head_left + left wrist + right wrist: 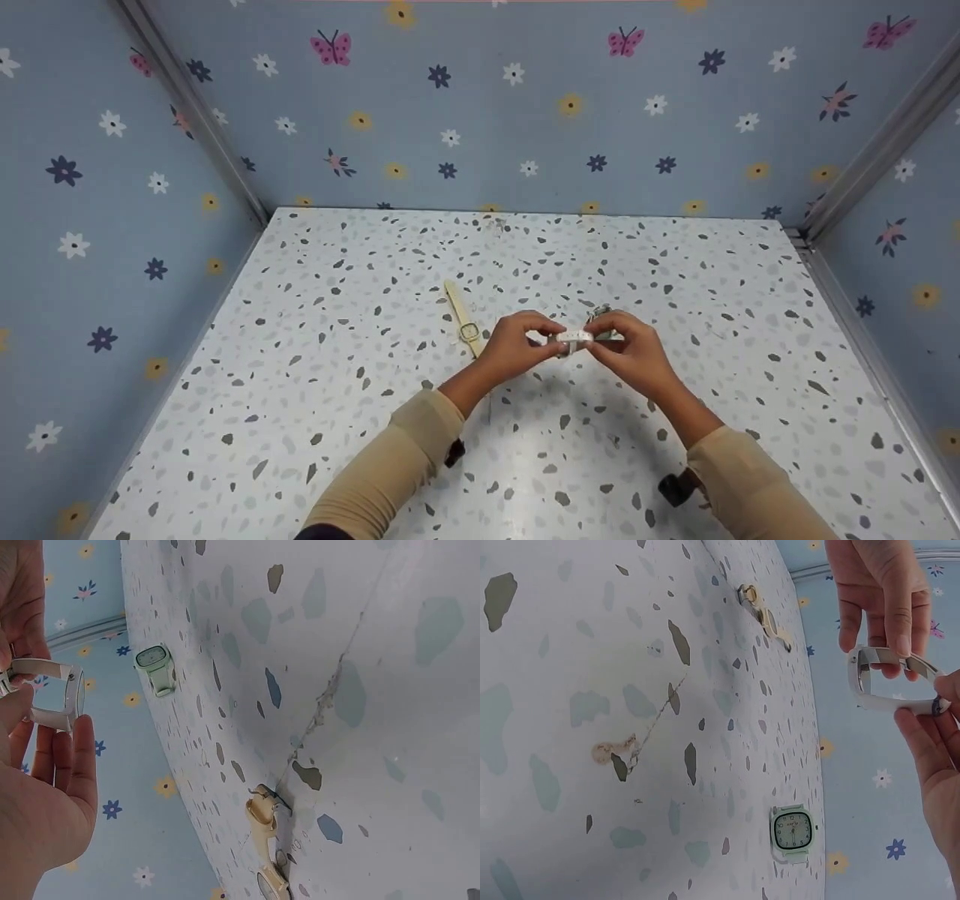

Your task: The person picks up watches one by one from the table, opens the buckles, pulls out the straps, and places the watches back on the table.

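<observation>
Above the table, both hands hold a white wristwatch [575, 336] by its strap, bent into a loop. My left hand [517, 345] pinches it from the left with thumb and fingers. From the other side my right hand [634, 352] grips the strap [900, 703], where a small dark metal part shows beside the fingertips. The watch case [76, 696] appears edge-on in the left wrist view, its dial mostly turned away. A cream wristwatch [469, 330] lies near my left hand. Behind my right hand, partly hidden, is a mint-green wristwatch [793, 831] with a square dial.
The speckled white table [337, 420] is enclosed at the back and sides by blue panels [495, 105] with flowers and butterflies. Metal edging [870, 360] runs along the right side. A crack [330, 686] marks the tabletop.
</observation>
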`<state>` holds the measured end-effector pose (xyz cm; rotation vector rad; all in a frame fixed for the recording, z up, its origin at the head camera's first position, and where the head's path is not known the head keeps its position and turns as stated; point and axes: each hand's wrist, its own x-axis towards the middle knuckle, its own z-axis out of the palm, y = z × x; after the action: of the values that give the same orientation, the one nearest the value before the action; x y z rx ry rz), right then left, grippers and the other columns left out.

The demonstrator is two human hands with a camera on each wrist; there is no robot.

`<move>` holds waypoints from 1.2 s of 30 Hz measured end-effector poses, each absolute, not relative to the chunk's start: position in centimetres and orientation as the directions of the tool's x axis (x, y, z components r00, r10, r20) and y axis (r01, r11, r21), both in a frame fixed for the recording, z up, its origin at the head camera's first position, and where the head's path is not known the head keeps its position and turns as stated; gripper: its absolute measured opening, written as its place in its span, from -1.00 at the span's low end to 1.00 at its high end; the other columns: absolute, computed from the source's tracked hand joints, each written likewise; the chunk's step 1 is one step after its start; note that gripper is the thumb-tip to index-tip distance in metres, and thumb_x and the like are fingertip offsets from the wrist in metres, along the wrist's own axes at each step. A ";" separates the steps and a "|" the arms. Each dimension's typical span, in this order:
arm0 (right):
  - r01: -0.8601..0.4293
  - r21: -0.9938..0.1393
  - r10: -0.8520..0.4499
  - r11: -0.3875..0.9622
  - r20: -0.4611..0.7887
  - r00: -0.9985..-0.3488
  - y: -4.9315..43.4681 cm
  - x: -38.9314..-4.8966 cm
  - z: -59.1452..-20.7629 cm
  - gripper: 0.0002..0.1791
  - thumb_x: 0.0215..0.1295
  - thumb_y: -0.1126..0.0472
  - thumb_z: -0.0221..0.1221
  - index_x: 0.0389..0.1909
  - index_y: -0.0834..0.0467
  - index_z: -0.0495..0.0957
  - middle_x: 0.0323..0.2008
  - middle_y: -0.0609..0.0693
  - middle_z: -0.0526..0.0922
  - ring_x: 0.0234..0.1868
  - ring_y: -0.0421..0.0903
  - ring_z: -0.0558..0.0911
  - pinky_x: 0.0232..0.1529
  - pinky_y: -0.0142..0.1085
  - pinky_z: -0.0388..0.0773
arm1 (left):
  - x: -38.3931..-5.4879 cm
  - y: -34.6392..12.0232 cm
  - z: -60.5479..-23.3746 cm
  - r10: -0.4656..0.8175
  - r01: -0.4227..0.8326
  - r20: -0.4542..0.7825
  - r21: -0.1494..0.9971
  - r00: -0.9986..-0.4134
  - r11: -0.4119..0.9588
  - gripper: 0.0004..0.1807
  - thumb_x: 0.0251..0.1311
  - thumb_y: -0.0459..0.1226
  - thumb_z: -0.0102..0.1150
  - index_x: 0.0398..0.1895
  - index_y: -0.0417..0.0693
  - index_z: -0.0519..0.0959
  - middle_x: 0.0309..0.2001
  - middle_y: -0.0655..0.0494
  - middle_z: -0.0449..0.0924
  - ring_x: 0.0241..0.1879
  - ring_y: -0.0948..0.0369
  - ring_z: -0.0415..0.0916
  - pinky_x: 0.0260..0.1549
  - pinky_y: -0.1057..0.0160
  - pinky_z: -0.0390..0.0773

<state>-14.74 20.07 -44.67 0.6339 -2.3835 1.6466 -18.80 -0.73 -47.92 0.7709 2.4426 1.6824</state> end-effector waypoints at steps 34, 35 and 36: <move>-0.346 -0.920 -0.196 0.186 0.310 -0.930 20.3 -15.1 -44.9 -0.84 0.14 0.57 0.26 -0.23 0.46 0.58 -0.25 0.26 0.61 -0.20 -0.10 0.64 -0.14 -0.31 0.66 | -19.8 -1.4 -48.1 0.456 0.320 0.169 0.906 -0.874 0.277 -0.71 0.08 -0.31 0.44 -0.09 -0.11 0.71 -0.11 0.11 0.63 -0.05 0.10 0.53 -0.22 0.37 0.64; -0.341 -0.922 -0.196 0.184 0.305 -0.932 20.3 -15.1 -44.9 -0.84 0.15 0.57 0.26 -0.23 0.46 0.58 -0.25 0.26 0.61 -0.20 -0.09 0.64 -0.13 -0.30 0.66 | -19.8 -1.4 -48.1 0.462 0.325 0.175 0.906 -0.870 0.271 -0.73 0.08 -0.31 0.44 -0.11 -0.11 0.72 -0.12 0.11 0.63 -0.07 0.13 0.54 -0.22 0.36 0.64; -0.338 -0.923 -0.197 0.184 0.302 -0.933 20.3 -15.1 -44.8 -0.84 0.15 0.57 0.26 -0.23 0.46 0.58 -0.24 0.26 0.61 -0.20 -0.08 0.64 -0.13 -0.30 0.66 | -19.8 -1.3 -48.0 0.465 0.328 0.178 0.907 -0.867 0.265 -0.75 0.09 -0.31 0.44 -0.13 -0.11 0.72 -0.14 0.12 0.64 -0.08 0.16 0.55 -0.23 0.36 0.64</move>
<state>-15.07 20.27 -44.84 0.5283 -2.3268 1.8628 -19.83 -1.31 -47.99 0.7560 2.3976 1.6703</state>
